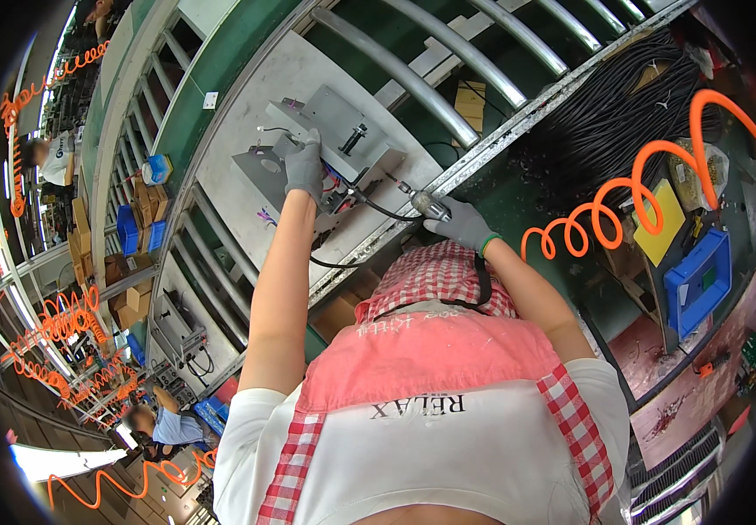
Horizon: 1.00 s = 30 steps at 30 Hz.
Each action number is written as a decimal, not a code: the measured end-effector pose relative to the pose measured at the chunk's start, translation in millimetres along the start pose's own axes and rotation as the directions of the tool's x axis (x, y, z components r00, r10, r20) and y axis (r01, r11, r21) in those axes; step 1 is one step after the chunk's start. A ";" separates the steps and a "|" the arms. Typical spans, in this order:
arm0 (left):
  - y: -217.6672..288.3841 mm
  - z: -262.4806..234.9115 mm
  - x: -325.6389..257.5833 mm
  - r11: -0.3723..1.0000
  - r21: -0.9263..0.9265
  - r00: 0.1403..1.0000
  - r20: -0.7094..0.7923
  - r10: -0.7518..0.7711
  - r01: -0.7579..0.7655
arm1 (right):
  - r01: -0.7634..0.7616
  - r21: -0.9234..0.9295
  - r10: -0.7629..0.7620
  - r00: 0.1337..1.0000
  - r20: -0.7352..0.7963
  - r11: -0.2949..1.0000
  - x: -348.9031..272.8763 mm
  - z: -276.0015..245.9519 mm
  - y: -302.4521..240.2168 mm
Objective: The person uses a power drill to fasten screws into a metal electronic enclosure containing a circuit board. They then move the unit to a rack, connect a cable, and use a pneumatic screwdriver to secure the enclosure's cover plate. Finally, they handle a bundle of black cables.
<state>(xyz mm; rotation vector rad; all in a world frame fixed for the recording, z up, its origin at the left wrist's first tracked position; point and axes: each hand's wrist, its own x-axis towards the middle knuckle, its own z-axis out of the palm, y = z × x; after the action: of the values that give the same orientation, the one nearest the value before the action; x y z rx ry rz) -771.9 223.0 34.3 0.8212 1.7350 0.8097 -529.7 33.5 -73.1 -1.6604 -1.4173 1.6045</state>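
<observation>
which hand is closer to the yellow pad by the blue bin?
Right. The right hand grips a screwdriver, apart from the yellow pad; the left hand rests farther away on the grey metal assembly.

Left hand (304, 166) and right hand (464, 222): grey knit cloth gloves, matt. Metal assembly (330, 118) at 12 o'clock: dull grey sheet metal, smooth, on a matt grey pallet board (246, 140). Power screwdriver (430, 206): shiny metal barrel. Conveyor rollers (413, 74): brushed steel, semi-gloss. Coiled hose (649, 175) at 2 o'clock: glossy orange plastic. Blue bin (697, 280) at 3 o'clock: smooth plastic. Apron (430, 367): soft pink and checked cloth.
</observation>
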 end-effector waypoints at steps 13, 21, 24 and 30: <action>-13.6 -58.7 19.5 0.998 -0.069 0.981 0.196 0.011 0.003 | -0.070 0.383 0.011 0.988 0.154 0.921 -14.4 8.7 -26.9; -9.8 -74.7 -84.9 0.729 -0.654 0.932 0.356 0.059 0.204 | -0.016 0.073 0.010 0.997 0.083 0.997 -80.6 -29.2 -92.5; -21.1 -60.6 -103.0 0.741 -0.616 0.905 0.425 0.027 0.267 | 0.066 0.064 -0.074 0.988 0.135 0.996 -96.7 -31.3 -117.1; -36.2 -47.9 -119.9 0.737 -0.559 0.822 0.570 0.007 0.381 | 0.097 0.133 -0.118 0.980 0.162 0.986 -111.6 -22.6 -141.8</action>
<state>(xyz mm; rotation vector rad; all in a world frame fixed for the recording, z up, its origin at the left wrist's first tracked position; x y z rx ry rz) -792.1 97.4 76.8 0.3114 0.8941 0.8570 -539.3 -0.2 105.3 -1.3813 -1.4298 1.7688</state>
